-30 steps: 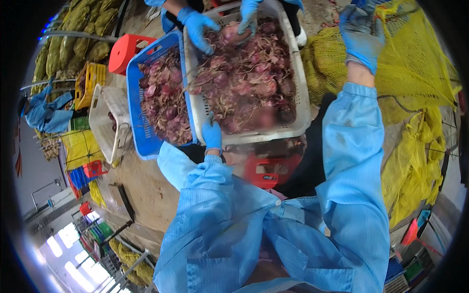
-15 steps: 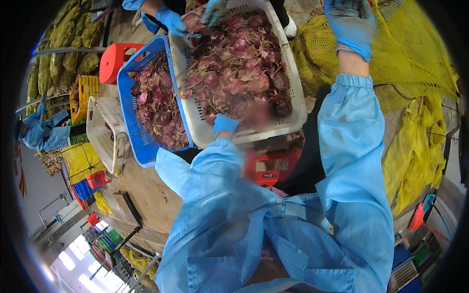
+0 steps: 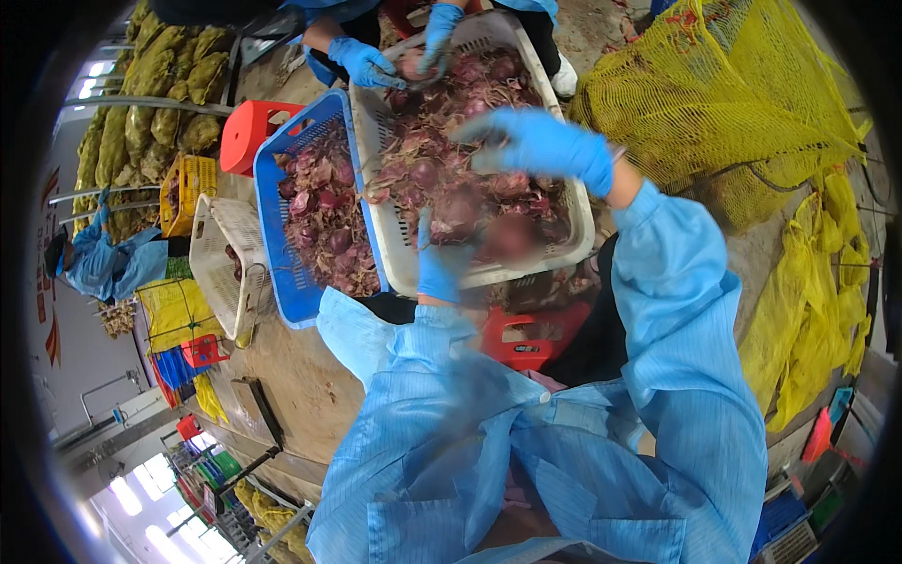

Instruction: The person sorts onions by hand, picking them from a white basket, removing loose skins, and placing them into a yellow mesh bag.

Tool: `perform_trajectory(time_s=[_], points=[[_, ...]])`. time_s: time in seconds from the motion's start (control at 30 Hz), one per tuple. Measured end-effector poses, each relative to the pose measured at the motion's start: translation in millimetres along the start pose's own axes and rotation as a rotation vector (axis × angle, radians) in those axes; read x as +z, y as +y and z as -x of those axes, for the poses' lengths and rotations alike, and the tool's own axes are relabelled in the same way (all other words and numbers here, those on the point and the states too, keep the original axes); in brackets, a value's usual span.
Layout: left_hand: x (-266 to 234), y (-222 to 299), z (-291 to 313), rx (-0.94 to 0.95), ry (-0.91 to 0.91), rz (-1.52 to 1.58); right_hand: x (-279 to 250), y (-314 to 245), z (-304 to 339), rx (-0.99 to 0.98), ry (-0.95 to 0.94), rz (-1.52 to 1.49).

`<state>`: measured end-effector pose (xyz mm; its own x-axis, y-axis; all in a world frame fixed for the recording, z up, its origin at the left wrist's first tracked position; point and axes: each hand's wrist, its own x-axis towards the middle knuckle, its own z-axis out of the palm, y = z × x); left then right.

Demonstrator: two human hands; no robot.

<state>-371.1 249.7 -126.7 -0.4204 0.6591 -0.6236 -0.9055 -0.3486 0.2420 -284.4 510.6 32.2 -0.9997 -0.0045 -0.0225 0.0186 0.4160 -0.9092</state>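
A white slotted crate (image 3: 584,226) is heaped with red onions and loose dry skins. At its near side, my left hand (image 3: 443,268), in a blue glove, is cupped around a red onion (image 3: 458,212), with one digit stretched up along its left side. Blur softens the edges there. Over the right part of the heap is my gloved right hand (image 3: 545,146), its fingers pointing left and spread, smeared by motion, with nothing seen in them. Across the crate, a co-worker's gloved hands (image 3: 365,64) hold another onion (image 3: 412,66).
A blue crate (image 3: 272,226) of onions adjoins the white one on the left. Beyond it are a red stool (image 3: 246,136) and a tilted white crate (image 3: 209,254). Yellow mesh sacks (image 3: 676,103) lie at right. A red stool (image 3: 526,334) stands below the white crate.
My right hand has come down and left from the yellow sacks to above the onions. An onion now shows at my left hand. The crates sit slightly lower and farther right in the picture.
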Motion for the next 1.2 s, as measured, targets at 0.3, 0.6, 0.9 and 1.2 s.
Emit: perform_trajectory(time_s=[0.3,0.6,0.9,1.2], points=[[68,-17,55,0.257,-0.014,-0.172,85,10,-11,-0.134,-0.014,0.126],[64,-37,71,0.614,0.109,-0.716,101,1,-8,-0.028,0.121,-0.487],[96,-32,86,0.964,0.031,-1.076,106,2,-25,0.079,0.204,-0.951],[77,-23,94,0.924,0.007,-0.881,110,-28,-21,0.213,0.027,-0.701]])
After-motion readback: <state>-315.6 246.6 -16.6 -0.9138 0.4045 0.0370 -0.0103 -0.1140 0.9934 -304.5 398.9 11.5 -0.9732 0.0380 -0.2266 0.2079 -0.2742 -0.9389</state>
